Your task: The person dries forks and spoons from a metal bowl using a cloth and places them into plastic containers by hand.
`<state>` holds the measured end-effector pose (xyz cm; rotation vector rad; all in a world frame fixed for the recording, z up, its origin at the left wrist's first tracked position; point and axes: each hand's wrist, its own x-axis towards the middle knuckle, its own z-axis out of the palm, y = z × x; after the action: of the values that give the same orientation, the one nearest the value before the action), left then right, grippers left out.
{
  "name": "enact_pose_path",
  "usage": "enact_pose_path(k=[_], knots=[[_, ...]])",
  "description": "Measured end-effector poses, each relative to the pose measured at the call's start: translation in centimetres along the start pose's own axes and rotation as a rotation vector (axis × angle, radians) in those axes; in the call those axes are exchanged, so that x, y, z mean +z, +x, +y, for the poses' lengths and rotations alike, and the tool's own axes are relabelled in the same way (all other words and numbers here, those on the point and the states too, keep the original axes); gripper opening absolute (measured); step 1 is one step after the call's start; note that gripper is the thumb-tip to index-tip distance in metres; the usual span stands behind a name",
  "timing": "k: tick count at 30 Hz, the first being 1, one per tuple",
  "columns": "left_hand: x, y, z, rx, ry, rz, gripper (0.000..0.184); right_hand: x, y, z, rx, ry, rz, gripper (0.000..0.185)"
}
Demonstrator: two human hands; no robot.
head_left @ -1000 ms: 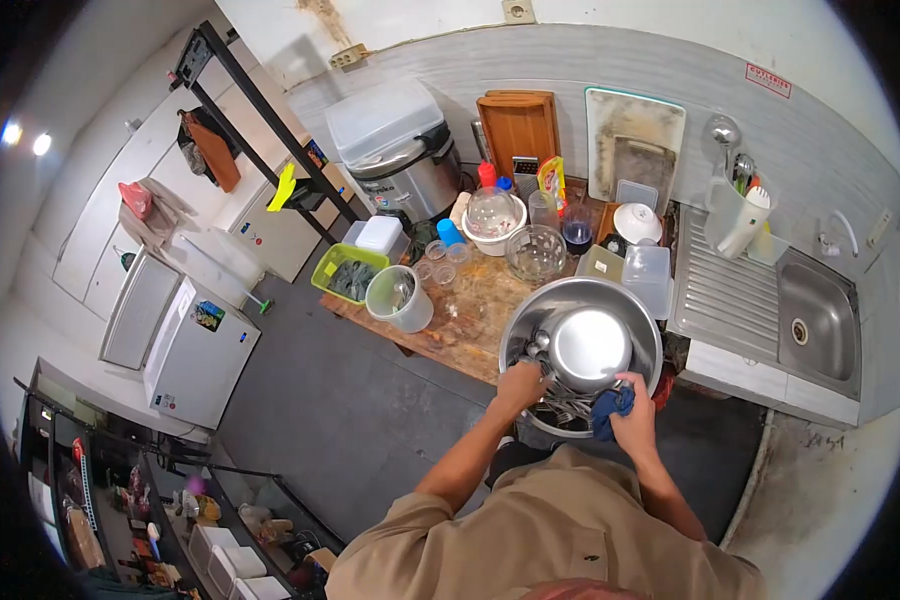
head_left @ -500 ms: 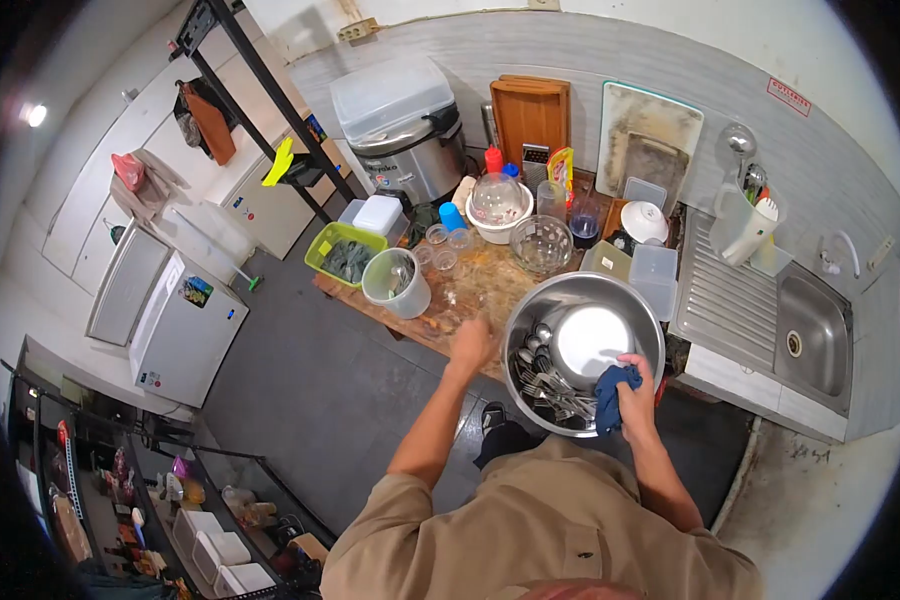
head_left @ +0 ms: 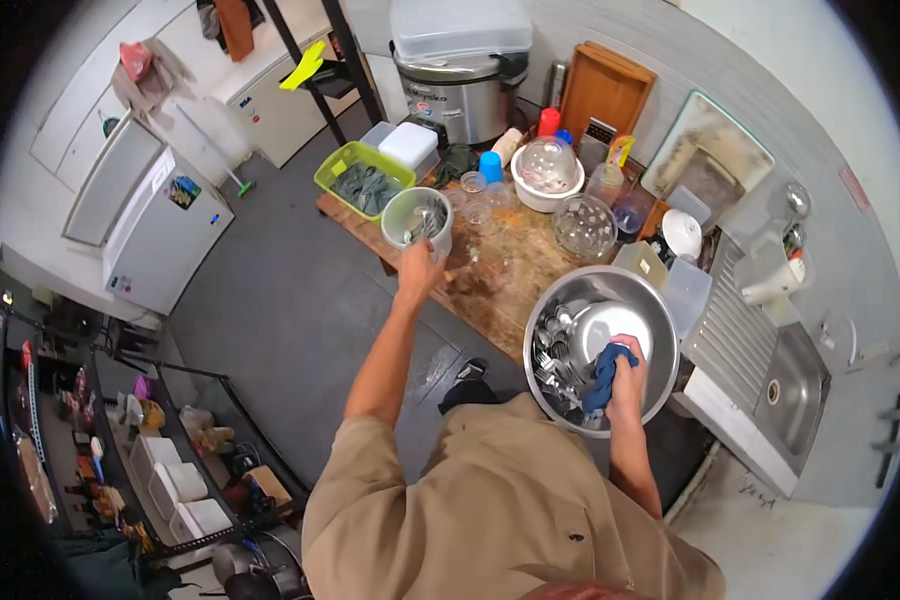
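Note:
My right hand (head_left: 625,385) is closed round a dark blue cloth (head_left: 603,376), held over the big steel bowl (head_left: 663,318). Spoons and forks (head_left: 555,355) lie in a heap along the bowl's left side. At the near rim of a whitish plastic bucket (head_left: 394,226) is my left hand (head_left: 422,266), its fingers curled. Whether they grip the rim or a small piece is hidden. More cutlery (head_left: 428,218) stands inside that bucket.
A worn wooden table (head_left: 490,290) carries a green basket (head_left: 400,170), clear cups (head_left: 477,213), a glass bowl (head_left: 584,226) and plastic containers (head_left: 685,295). Behind stands a large rice cooker (head_left: 460,105). The sink (head_left: 795,400) is at right, a black shelf rack (head_left: 220,380) at lower left.
My left hand has moved from over the table's front edge, left and away from me, to the bucket's rim. My right hand stays over the steel bowl with the cloth. The view has turned.

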<state>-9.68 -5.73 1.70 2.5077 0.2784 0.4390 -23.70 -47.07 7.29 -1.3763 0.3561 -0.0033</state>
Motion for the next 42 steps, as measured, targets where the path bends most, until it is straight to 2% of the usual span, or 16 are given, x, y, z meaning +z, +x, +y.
enact_pose_path(k=[4,5,10,14,18,20,26,29,36,39,41,42], knots=[[-0.1,2.4,-2.9,0.033,-0.061,0.070,0.022,4.6,1.2,-1.3,0.026,0.035,-0.030,0.030],[0.3,3.2,-4.1,0.061,-0.085,0.083,0.020,5.5,1.9,-0.7,-0.024,0.041,-0.036,0.030],[-0.2,6.6,-5.7,0.039,-0.076,0.030,0.016,11.7,2.0,-1.5,-0.094,0.021,-0.069,0.031],[1.8,9.8,-8.4,0.079,0.013,-0.066,0.018,12.8,3.1,1.8,-0.147,-0.030,-0.062,0.030],[3.6,12.3,-9.3,0.105,-0.012,-0.143,0.022,15.0,1.3,0.5,-0.072,0.018,0.027,0.031],[5.5,13.3,-10.6,-0.024,0.025,-0.171,0.024,14.8,0.6,0.7,-0.029,0.073,0.059,0.035],[7.1,14.8,-10.9,-0.140,0.032,-0.196,0.025,13.8,-0.8,2.3,-0.010,0.042,0.200,0.029],[8.7,14.9,-12.1,-0.077,0.038,-0.147,0.026,13.6,-1.2,2.8,-0.048,0.047,0.237,0.028],[7.1,14.3,-10.4,-0.071,0.068,-0.133,0.027,15.3,-0.9,1.7,-0.006,0.028,0.213,0.035],[3.9,14.5,-8.2,-0.150,-0.062,-0.217,0.023,16.0,0.1,2.1,-0.007,0.054,0.181,0.033],[2.6,14.4,-7.9,0.029,-0.225,-0.007,0.021,16.6,0.7,2.0,0.043,0.103,0.128,0.032],[1.2,14.3,-7.0,0.024,-0.218,-0.007,0.021,16.9,0.9,1.9,0.090,0.153,0.082,0.032]])
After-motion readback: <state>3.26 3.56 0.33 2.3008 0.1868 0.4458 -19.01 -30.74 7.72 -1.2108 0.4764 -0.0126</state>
